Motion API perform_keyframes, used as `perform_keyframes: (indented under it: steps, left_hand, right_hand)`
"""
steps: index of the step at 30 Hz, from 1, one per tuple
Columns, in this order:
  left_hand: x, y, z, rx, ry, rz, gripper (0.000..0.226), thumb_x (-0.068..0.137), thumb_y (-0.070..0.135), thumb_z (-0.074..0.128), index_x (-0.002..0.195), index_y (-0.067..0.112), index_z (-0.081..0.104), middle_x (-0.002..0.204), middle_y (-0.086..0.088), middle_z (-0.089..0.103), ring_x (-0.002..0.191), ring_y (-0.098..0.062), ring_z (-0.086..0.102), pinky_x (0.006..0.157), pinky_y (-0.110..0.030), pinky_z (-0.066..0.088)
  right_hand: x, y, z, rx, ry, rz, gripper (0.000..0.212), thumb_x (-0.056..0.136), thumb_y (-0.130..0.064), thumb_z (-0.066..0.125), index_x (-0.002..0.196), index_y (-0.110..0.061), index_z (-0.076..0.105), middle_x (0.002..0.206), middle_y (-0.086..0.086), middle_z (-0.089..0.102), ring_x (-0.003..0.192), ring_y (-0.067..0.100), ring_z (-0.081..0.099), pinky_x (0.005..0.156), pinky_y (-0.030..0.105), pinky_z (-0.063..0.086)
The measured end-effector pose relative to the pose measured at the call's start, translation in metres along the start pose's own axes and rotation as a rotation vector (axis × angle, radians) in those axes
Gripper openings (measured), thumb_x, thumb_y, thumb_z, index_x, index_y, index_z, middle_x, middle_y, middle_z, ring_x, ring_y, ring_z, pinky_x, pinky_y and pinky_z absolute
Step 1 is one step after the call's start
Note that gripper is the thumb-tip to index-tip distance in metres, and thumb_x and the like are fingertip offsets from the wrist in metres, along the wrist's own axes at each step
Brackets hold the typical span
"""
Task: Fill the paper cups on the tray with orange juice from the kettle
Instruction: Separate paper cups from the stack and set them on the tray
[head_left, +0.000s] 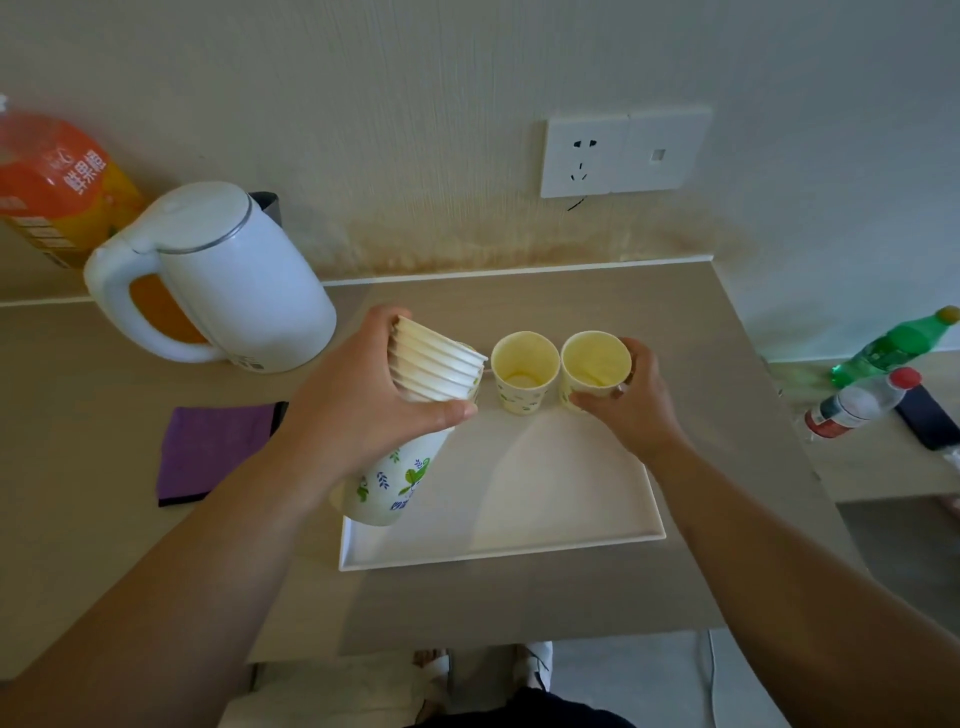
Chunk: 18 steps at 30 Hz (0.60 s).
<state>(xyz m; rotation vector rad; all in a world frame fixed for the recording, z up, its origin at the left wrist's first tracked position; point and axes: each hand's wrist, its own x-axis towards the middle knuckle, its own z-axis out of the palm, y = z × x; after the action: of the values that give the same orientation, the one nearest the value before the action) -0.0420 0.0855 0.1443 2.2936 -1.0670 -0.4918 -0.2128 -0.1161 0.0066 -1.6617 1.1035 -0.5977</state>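
A white tray (545, 525) lies on the counter in front of me. Two empty paper cups stand upright at its far edge: one cup (523, 371) in the middle, and a second cup (592, 366) to its right. My right hand (631, 405) grips the second cup from the right side. My left hand (363, 400) holds a tilted stack of nested paper cups (410, 415) over the tray's left part, rims pointing toward the wall. A white kettle (223, 280) stands at the left back, handle toward me.
An orange juice bottle (57, 182) stands behind the kettle at far left. A purple cloth (213, 447) lies left of the tray. A green bottle (893, 345), a clear red-capped bottle (857, 402) and a phone (930, 418) lie at right. A wall socket (623, 153) is above.
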Motion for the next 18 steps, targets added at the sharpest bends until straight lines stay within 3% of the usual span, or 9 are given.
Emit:
perform_keyframes:
  steps: [2,6,10,14,18]
  left_hand:
    - [-0.003,0.001,0.001,-0.003,-0.002,-0.008,0.092,0.054,0.057,0.082,0.13,0.03,0.037,0.104,0.015,0.052,0.094,-0.008,0.053,0.077,-0.03,0.045]
    - [-0.007,0.004,0.004,-0.001,-0.005,-0.013,0.08,0.057,0.052,0.08,0.122,0.034,0.036,0.096,0.023,0.048,0.087,0.001,0.051,0.068,-0.018,0.041]
    - [-0.009,0.006,0.006,0.01,-0.006,-0.023,0.086,0.058,0.051,0.08,0.129,0.031,0.036,0.097,0.021,0.047,0.092,-0.007,0.05,0.073,-0.026,0.038]
    - [-0.011,0.011,0.01,0.01,-0.005,-0.026,0.088,0.058,0.051,0.08,0.131,0.03,0.036,0.099,0.02,0.048,0.095,-0.008,0.051,0.077,-0.028,0.04]
    - [-0.013,0.012,0.014,0.014,-0.003,-0.034,0.089,0.057,0.053,0.081,0.131,0.031,0.036,0.109,0.012,0.053,0.1,-0.012,0.052,0.084,-0.034,0.045]
  right_hand:
    - [0.001,-0.002,0.0,-0.004,-0.01,-0.019,0.074,0.066,-0.009,0.085,0.126,-0.018,0.043,0.098,-0.024,0.049,0.086,-0.007,0.052,0.081,0.022,0.041]
    - [0.003,0.001,-0.001,-0.025,-0.013,-0.038,0.074,0.065,-0.009,0.085,0.126,-0.018,0.044,0.1,-0.021,0.05,0.087,-0.002,0.054,0.08,0.021,0.041]
    - [0.004,0.004,-0.004,-0.046,-0.023,-0.058,0.074,0.066,-0.01,0.085,0.128,-0.019,0.044,0.1,-0.023,0.05,0.089,0.0,0.054,0.084,0.026,0.045]
    - [0.008,0.006,-0.008,-0.119,-0.043,-0.081,0.078,0.066,-0.012,0.084,0.132,-0.018,0.042,0.113,-0.01,0.051,0.103,0.016,0.055,0.091,0.038,0.049]
    - [0.013,0.009,-0.009,-0.186,-0.08,-0.043,0.092,0.069,-0.013,0.083,0.144,-0.018,0.029,0.129,0.001,0.05,0.115,0.024,0.054,0.094,0.038,0.046]
